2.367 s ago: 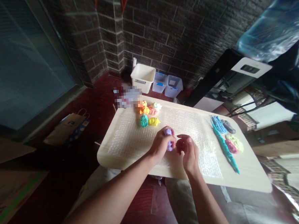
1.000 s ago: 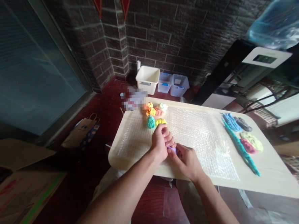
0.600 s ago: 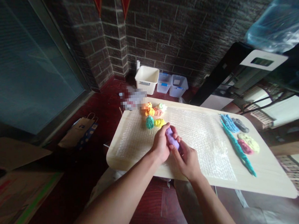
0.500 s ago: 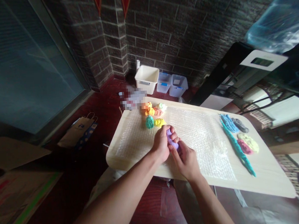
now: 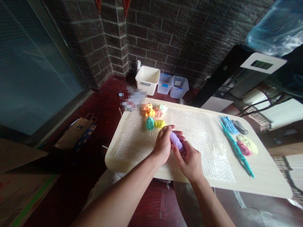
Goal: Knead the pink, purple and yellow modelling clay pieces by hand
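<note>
A lump of purple modelling clay [image 5: 176, 141] is held between both hands above the near middle of the table. My left hand [image 5: 165, 145] cradles it, palm turned inward, with fingers stretched behind it. From the near right, my right hand [image 5: 191, 160] grips its lower end, the thumb lying against it. Just beyond the left hand are yellow clay [image 5: 159, 123] and a green clay ball [image 5: 150, 123]. Orange clay [image 5: 149, 111] and pale pink-white clay [image 5: 161, 110] lie farther back.
Bubble wrap [image 5: 201, 141] covers much of the wooden table [image 5: 271, 181]. To the right lie a long teal clay roll [image 5: 238, 151] and blue [image 5: 228, 125], grey [image 5: 239, 127], red [image 5: 244, 149] and pale yellow clay [image 5: 251, 145]. Behind the table stand a white bin [image 5: 147, 80] and clear boxes [image 5: 179, 86].
My left fingers have loosened and straightened from around the purple clay, so more of it shows. The whole view has shifted slightly.
</note>
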